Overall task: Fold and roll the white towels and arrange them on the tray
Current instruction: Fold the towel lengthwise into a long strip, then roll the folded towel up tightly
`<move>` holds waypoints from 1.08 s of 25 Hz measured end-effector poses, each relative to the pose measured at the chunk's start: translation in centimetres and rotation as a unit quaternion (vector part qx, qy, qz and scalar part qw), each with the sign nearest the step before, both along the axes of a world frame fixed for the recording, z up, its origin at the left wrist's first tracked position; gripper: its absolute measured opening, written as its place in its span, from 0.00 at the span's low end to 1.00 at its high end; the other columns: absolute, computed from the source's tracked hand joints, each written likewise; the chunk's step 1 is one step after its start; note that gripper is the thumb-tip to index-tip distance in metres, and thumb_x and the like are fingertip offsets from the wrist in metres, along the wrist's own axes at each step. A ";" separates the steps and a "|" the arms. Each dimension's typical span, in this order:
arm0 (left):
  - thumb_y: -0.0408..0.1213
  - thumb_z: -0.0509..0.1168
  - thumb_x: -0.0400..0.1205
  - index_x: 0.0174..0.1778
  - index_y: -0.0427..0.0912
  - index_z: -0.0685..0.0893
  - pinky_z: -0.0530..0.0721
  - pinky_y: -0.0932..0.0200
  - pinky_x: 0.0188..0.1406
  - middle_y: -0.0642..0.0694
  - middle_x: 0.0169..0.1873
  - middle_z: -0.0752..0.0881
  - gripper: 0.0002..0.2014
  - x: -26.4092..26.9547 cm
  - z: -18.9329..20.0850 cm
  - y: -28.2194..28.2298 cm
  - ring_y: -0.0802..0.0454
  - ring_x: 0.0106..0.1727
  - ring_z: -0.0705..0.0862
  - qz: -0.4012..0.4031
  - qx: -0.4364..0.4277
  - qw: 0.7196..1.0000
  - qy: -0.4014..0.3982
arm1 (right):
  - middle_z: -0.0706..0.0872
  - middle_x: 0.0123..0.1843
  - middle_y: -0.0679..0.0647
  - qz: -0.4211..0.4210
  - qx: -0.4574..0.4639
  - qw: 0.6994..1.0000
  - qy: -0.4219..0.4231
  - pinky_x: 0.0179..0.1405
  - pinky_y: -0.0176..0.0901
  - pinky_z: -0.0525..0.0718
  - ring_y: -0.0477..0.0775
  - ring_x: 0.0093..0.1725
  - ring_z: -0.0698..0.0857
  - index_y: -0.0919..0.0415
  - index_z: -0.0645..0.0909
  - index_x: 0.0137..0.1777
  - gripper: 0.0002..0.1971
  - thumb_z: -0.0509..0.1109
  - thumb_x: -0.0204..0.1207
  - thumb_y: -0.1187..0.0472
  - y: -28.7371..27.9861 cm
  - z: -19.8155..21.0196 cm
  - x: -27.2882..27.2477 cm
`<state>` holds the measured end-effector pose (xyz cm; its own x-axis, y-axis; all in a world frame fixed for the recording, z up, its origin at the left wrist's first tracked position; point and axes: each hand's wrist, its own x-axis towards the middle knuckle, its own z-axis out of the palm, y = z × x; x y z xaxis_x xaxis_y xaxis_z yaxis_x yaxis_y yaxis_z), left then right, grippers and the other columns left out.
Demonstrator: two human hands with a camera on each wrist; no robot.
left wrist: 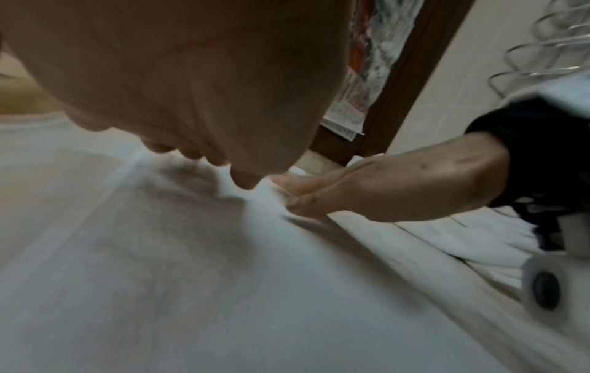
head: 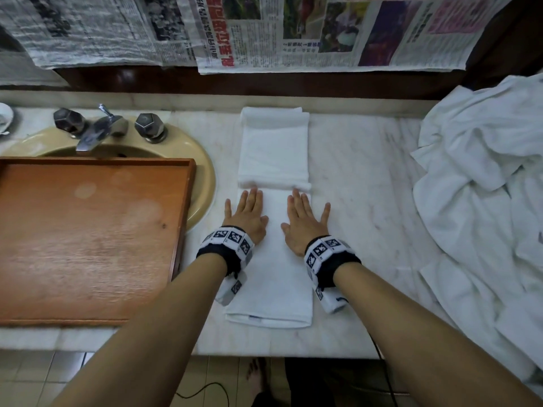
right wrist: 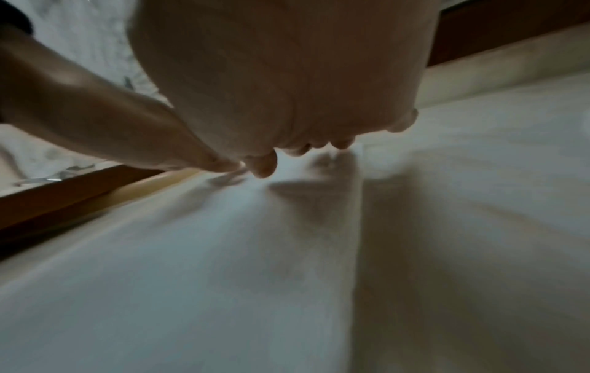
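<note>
**Two flat palms on a long towel strip**

Pressing down side by side, the left hand (head: 248,214) and the right hand (head: 305,221) lie palm-down with straight fingers on the white towel (head: 273,160), gripping nothing. The towel is folded into a narrow strip on the marble tabletop (head: 361,171), its long axis running straight away from the person toward the wall. A raised fold edge crosses the strip just ahead of the fingertips (head: 255,191); the far half looks doubled over. Both hands sit about equally near that edge, one on each side of the strip's centre line, so neither has the advantage.

The wooden tray (head: 182,201) rests over the sink (head: 202,160) to the left, nearer the left hand, with no towel on it. A heap of loose white towels (head: 482,171) lies to the right.

By my reading, the step is smoothing before rolling, and any roll would have to travel along the long axis. The wrist views are blurred.
</note>
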<state>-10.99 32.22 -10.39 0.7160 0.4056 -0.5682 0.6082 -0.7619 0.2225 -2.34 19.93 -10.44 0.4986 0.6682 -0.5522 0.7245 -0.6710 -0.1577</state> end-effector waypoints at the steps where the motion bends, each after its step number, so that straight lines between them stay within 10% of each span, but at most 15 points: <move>1: 0.46 0.42 0.90 0.84 0.45 0.32 0.33 0.38 0.81 0.50 0.83 0.31 0.31 -0.8 0.0 -1.0 0.51 0.84 0.33 -0.025 0.006 0.999 -0.018 | 0.26 0.84 0.48 0.031 0.017 0.999 -0.008 0.76 0.76 0.32 0.49 0.84 0.31 0.57 0.31 0.84 0.33 0.44 0.88 0.49 -0.6 -0.2 -1.1; 4: 0.47 0.41 0.90 0.84 0.49 0.32 0.38 0.37 0.82 0.52 0.82 0.28 0.30 -6.2 -1.0 -3.1 0.51 0.84 0.31 -0.088 0.009 0.995 -0.035 | 0.23 0.81 0.45 0.071 0.021 0.997 0.002 0.76 0.77 0.35 0.48 0.83 0.30 0.54 0.30 0.84 0.32 0.43 0.88 0.47 -5.1 -1.4 -3.1; 8: 0.49 0.41 0.90 0.84 0.46 0.33 0.33 0.39 0.81 0.50 0.82 0.28 0.30 -8.8 -1.0 -2.3 0.49 0.83 0.29 0.053 -0.001 0.998 -0.032 | 0.21 0.81 0.47 -0.146 -0.012 0.989 0.015 0.75 0.78 0.32 0.51 0.82 0.26 0.55 0.26 0.82 0.33 0.41 0.87 0.44 -8.1 -1.0 -2.5; 12: 0.53 0.34 0.88 0.84 0.50 0.31 0.35 0.37 0.82 0.53 0.80 0.25 0.29 -10.8 -2.2 -7.8 0.49 0.83 0.28 -0.097 0.004 0.992 -0.080 | 0.21 0.80 0.45 0.043 0.047 0.998 0.006 0.77 0.76 0.36 0.49 0.82 0.26 0.54 0.27 0.82 0.33 0.40 0.87 0.44 -8.3 -1.7 -9.5; 17: 0.53 0.38 0.89 0.84 0.49 0.31 0.34 0.35 0.81 0.51 0.80 0.24 0.31 -16.5 -2.7 -4.5 0.51 0.80 0.23 0.058 0.012 0.997 -0.046 | 0.22 0.82 0.48 -0.121 0.004 0.992 -0.047 0.75 0.79 0.32 0.53 0.82 0.26 0.55 0.24 0.81 0.34 0.39 0.86 0.42 -11.7 -1.9 -7.8; 27: 0.64 0.17 0.77 0.84 0.52 0.32 0.34 0.41 0.83 0.55 0.82 0.29 0.38 -15.6 -4.8 -9.3 0.54 0.83 0.29 -0.097 0.094 0.985 -0.110 | 0.32 0.85 0.47 0.060 0.075 0.990 -0.105 0.78 0.73 0.33 0.46 0.84 0.32 0.51 0.36 0.85 0.37 0.29 0.78 0.36 -11.6 -4.6 -11.4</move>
